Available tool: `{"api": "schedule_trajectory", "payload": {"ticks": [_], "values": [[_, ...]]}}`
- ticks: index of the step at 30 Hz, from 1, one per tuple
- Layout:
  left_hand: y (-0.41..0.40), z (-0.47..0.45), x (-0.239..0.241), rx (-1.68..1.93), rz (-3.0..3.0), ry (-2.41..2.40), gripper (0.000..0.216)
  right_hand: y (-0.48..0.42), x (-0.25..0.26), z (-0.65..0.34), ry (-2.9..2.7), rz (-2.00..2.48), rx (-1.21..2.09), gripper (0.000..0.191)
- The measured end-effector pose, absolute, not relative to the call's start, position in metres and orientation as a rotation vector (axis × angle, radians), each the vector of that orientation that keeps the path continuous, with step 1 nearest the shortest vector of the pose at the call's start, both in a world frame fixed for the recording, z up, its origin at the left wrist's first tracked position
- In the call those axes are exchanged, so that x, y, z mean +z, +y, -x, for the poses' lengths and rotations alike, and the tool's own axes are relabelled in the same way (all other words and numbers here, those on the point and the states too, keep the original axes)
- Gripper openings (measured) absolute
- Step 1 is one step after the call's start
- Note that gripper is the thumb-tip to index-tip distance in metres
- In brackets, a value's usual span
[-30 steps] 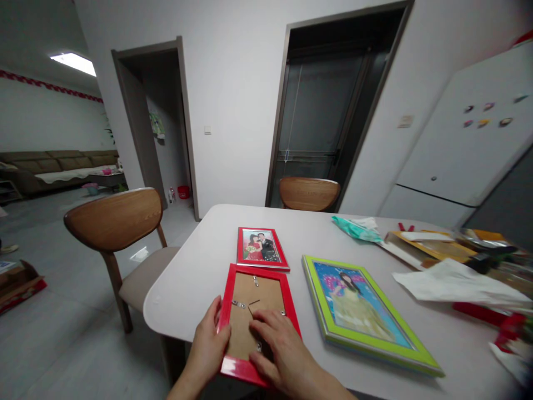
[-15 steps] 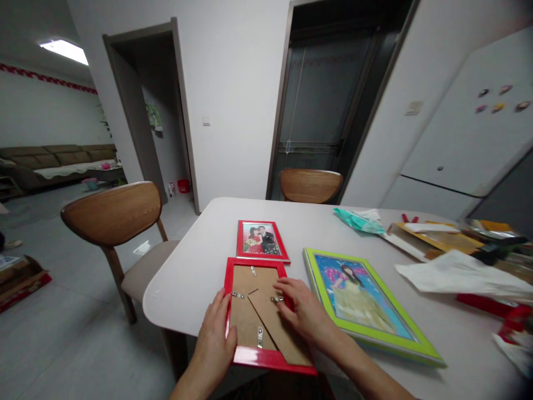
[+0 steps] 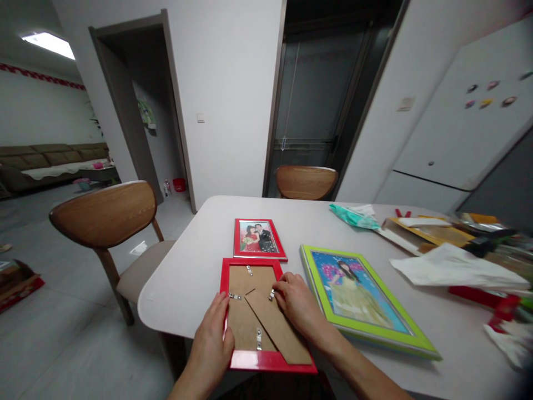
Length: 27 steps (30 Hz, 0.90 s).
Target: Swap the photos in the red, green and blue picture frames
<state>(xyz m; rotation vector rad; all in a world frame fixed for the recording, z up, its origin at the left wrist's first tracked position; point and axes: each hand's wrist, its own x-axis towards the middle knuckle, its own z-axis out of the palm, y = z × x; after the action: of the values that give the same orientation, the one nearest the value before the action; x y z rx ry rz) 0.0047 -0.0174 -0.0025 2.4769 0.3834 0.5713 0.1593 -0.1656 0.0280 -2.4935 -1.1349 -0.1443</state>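
Observation:
A red picture frame (image 3: 266,361) lies face down at the table's near edge, its brown backing board (image 3: 244,318) and angled stand leg (image 3: 287,336) facing up. Small metal turn clips sit around the board, one on each side. My left hand (image 3: 210,336) grips the left rim, thumb on top near the lower left. With bent fingertips, my right hand (image 3: 298,304) pinches the right-hand metal clip (image 3: 272,295). Just beyond lies a smaller-looking red frame (image 3: 236,239), face up, with a picture of a couple. To the right is a lime-green frame (image 3: 313,278) showing a figure in a yellow dress.
The white table (image 3: 183,278) has rounded corners. On its right side lie a teal plastic wrapper (image 3: 353,216), white paper (image 3: 453,269), a yellow envelope (image 3: 441,230) and red scraps. Wooden chairs stand left (image 3: 104,214) and at the far side (image 3: 307,182).
The right-hand clip has turned from lying sideways to a steeper slant under my right fingers. My left hand stays on the rim. The whole view has shifted slightly.

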Motion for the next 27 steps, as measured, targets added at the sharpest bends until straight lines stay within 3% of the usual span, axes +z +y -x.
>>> {"api": "schedule_trajectory", "payload": {"ticks": [5,11,27], "values": [[-0.020,-0.004,-0.007,0.641,-2.420,0.403,0.051,-0.156,0.033,-0.146,-1.192,2.423,-0.200,0.021],[-0.026,-0.006,-0.008,0.639,-2.434,0.406,0.053,-0.114,0.038,-0.121,-1.441,2.317,-0.041,0.018],[-0.028,-0.007,-0.003,0.615,-2.400,0.401,0.052,-0.108,0.026,-0.162,-1.136,2.508,-0.158,0.024]]}}
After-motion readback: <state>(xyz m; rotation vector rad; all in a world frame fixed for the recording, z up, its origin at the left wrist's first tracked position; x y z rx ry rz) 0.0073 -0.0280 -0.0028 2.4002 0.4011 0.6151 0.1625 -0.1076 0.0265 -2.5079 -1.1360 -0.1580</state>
